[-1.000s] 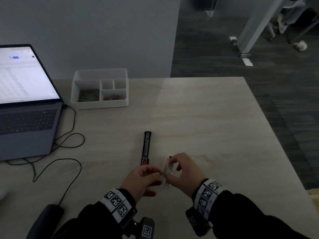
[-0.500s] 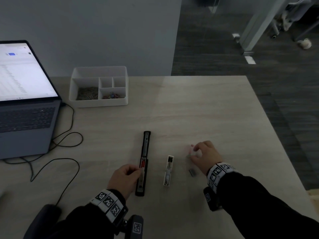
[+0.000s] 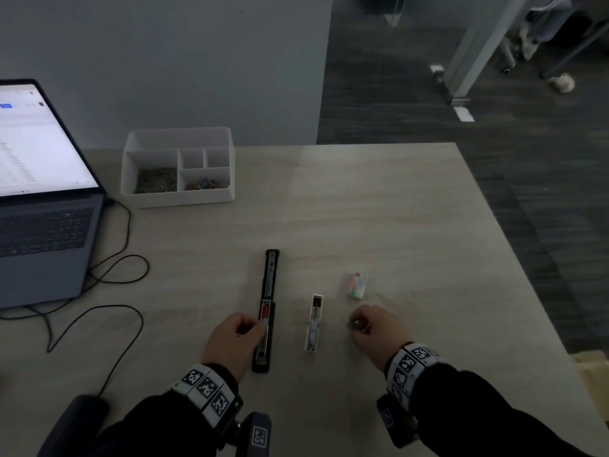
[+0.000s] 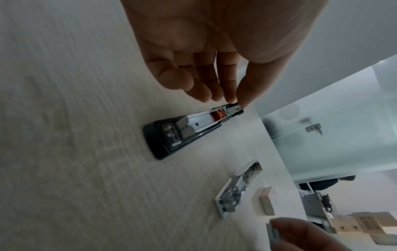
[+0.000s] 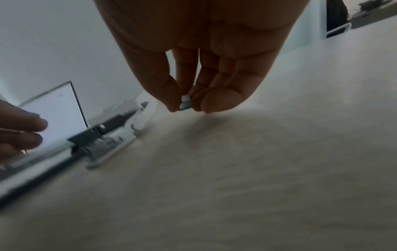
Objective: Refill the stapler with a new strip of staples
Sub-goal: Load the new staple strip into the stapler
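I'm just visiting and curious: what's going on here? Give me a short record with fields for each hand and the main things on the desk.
left hand: fingertips pinch the long black stapler, lying opened flat on the light wooden table
right hand: pinches a small grey strip of staples just above the table
white stapler part: lies between the hands
small staple box: beyond the right hand
white organiser tray: far left, beside the laptop

Open laptop [image 3: 43,192] with black cable [image 3: 99,291] at left, white compartment tray [image 3: 179,196] of clips behind.
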